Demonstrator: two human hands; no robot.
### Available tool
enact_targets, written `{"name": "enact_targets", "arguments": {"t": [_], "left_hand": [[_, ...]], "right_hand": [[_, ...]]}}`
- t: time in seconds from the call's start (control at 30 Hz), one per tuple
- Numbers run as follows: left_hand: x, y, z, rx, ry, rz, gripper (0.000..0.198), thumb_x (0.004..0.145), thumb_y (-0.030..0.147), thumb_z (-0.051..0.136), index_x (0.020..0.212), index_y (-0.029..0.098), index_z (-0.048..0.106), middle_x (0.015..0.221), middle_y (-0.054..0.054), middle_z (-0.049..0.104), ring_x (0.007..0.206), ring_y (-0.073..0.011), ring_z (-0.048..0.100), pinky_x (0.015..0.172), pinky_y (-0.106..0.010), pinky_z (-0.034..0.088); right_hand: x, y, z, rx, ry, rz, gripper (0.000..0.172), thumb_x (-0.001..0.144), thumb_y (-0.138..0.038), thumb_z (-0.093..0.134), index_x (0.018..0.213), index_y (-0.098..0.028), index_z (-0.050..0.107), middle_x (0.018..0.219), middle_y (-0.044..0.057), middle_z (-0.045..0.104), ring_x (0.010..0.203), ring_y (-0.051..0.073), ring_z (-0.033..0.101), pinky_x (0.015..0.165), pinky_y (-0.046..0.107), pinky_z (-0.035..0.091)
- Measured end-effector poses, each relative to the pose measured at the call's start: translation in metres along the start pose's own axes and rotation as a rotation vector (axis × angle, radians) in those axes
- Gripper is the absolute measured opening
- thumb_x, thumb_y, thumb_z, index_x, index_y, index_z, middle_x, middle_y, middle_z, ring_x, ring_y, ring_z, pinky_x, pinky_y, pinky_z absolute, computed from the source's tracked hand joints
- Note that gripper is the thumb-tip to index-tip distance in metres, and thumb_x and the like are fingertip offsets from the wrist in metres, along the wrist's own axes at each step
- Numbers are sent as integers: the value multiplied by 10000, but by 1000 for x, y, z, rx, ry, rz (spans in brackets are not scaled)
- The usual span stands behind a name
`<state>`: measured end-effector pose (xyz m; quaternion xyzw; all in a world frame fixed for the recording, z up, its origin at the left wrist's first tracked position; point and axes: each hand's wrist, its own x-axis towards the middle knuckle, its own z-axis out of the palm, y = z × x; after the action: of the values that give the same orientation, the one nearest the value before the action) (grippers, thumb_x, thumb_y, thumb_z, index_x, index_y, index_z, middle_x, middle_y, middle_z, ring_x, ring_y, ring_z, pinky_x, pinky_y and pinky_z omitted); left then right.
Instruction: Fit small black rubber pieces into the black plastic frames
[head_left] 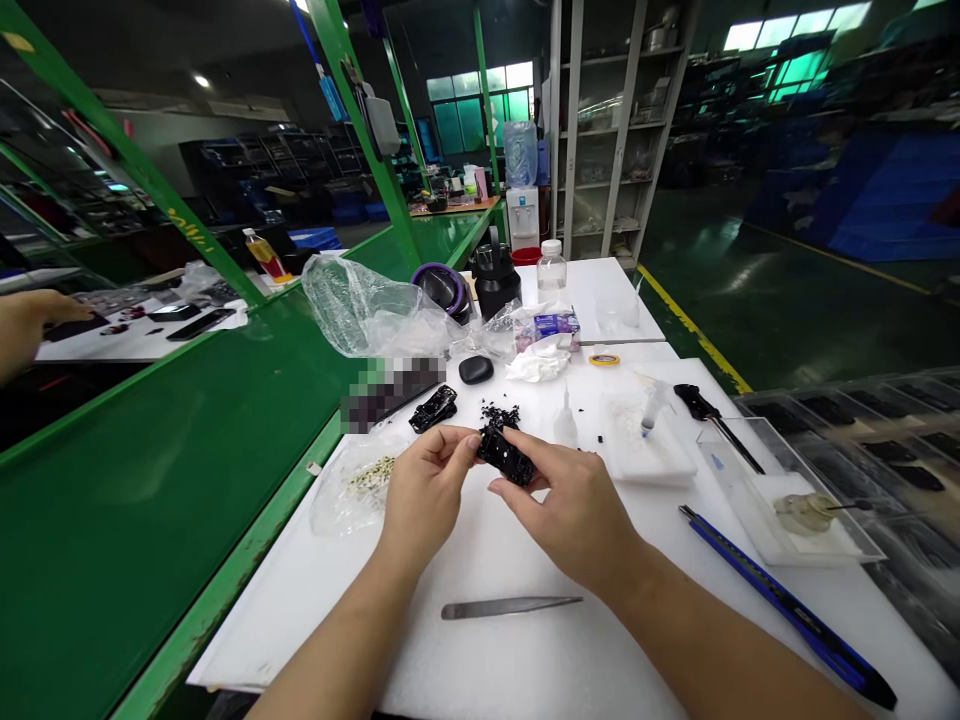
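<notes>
Both my hands hold one small black plastic part (pixel 507 457) just above the white table (pixel 525 650). My left hand (pixel 424 490) pinches its left end with curled fingers. My right hand (pixel 570 505) grips its right side from below and behind. A second black part (pixel 433 408) lies on the table just beyond my left hand, beside a heap of tiny black pieces (pixel 499 412). Metal tweezers (pixel 510 606) lie flat on the table in front of my wrists.
A bag of small pale pieces (pixel 360 480) lies at my left. At the right are a white tray with a syringe (pixel 649 440), a clear tray (pixel 780 490), a blue utility knife (pixel 787 605) and a black tool (pixel 709 415). Crumpled plastic (pixel 367 305) sits behind. Another person's hand (pixel 26 325) works far left.
</notes>
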<state>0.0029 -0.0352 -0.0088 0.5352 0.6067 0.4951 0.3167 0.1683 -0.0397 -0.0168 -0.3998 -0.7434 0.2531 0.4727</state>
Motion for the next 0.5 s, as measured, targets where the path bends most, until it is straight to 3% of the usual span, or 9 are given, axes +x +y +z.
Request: {"name": "enact_targets", "arguments": {"t": [0.2, 0.5], "left_hand": [[0, 7, 1, -149, 1, -69, 170, 783, 331, 730, 770, 166, 690, 632, 10, 653, 615, -119, 577, 616, -228, 459], [7, -11, 4, -421, -29, -102, 203, 747, 354, 768, 798, 171, 697, 723, -5, 661, 677, -136, 572, 687, -276, 458]], "right_hand": [[-1, 0, 2, 6, 10, -54, 468, 798, -127, 722, 1251, -174, 612, 975, 19, 743, 707, 152, 681, 696, 262, 547], [-2, 0, 5, 0, 49, -127, 457, 834, -141, 685, 1279, -172, 587, 963, 32, 740, 776, 174, 679, 730, 281, 556]]}}
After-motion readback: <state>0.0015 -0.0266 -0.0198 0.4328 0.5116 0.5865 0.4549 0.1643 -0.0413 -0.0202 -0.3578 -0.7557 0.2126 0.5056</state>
